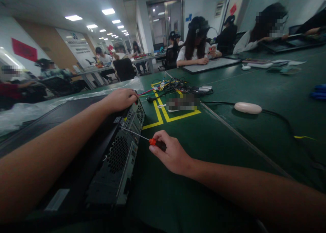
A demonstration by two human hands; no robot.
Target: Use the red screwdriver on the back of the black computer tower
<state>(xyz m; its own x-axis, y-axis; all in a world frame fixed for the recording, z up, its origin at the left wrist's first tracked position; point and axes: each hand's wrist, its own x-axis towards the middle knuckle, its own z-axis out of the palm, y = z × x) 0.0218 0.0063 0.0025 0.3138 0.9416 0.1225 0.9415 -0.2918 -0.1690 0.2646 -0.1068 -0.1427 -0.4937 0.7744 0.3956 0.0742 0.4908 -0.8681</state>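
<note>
A black desktop computer case lies flat on the green table, its grey rear panel with vents and ports facing right. My left hand rests curled on the case's far top corner, gripping its edge. My right hand is closed on a screwdriver with a red and black handle. Its thin shaft points left, and the tip meets the rear panel near the top edge.
A tangle of cables lies inside a yellow taped square. A white oval device with a black cord sits to the right. Clear plastic wrap lies at left. Several other people work at tables beyond.
</note>
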